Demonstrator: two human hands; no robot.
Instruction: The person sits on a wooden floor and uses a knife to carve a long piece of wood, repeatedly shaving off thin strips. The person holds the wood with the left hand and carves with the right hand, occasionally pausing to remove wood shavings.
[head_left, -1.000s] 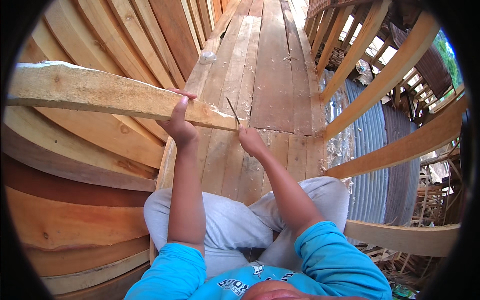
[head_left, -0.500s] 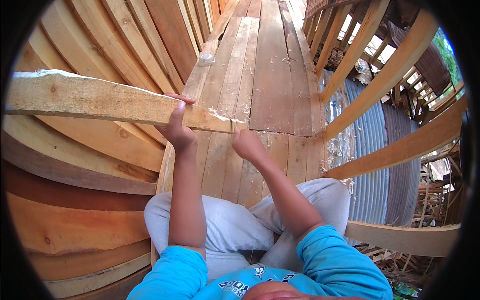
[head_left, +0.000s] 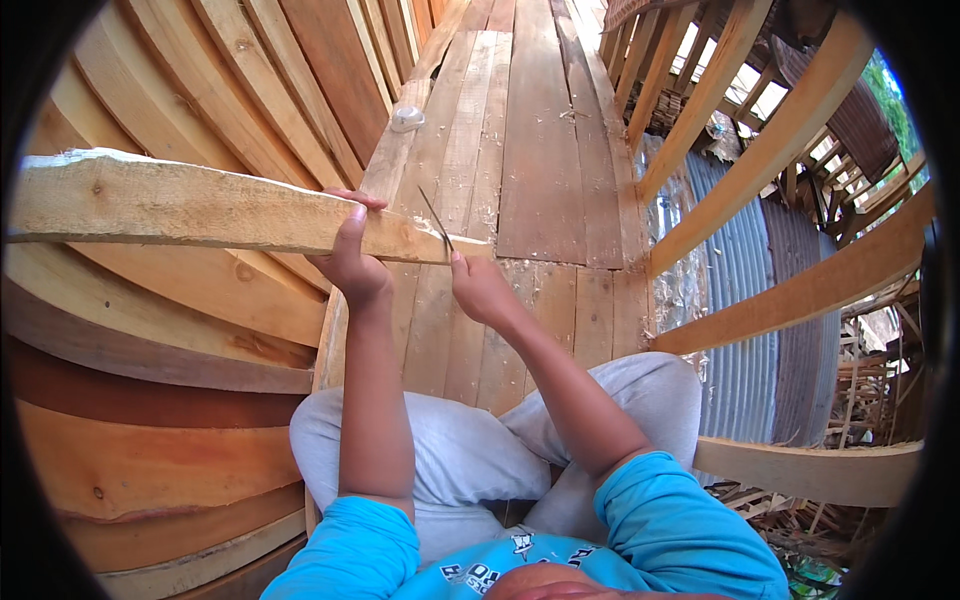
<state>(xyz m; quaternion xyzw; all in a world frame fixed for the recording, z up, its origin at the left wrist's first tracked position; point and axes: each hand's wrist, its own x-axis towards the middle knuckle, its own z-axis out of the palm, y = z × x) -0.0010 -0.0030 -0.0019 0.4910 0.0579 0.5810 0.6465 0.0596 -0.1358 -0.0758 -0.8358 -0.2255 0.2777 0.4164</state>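
A long, pale wooden board (head_left: pixel 190 207) reaches in from the left and ends in front of me, its upper edge roughly cut and whitish. My left hand (head_left: pixel 352 250) is closed around the board a little short of its right end, with the thumb on the near face and fingertips over the top edge. My right hand (head_left: pixel 482 287) grips a thin, dark knife (head_left: pixel 434 215), whose blade lies across the board near its tapering end and points away and slightly left. The knife's handle is hidden in my fist.
Wood shavings lie scattered on the plank floor (head_left: pixel 545 150). A small whitish object (head_left: pixel 407 119) rests by the left wall of overlapping boards (head_left: pixel 210 90). Slanted wooden rails (head_left: pixel 755 170) line the right side, with corrugated metal sheets (head_left: pixel 740 300) below. My crossed legs are close beneath my arms.
My right hand has moved slightly left, and the knife blade now shows tilted across the board's edge. The left hand keeps its hold; the board's left end is slightly lower in view.
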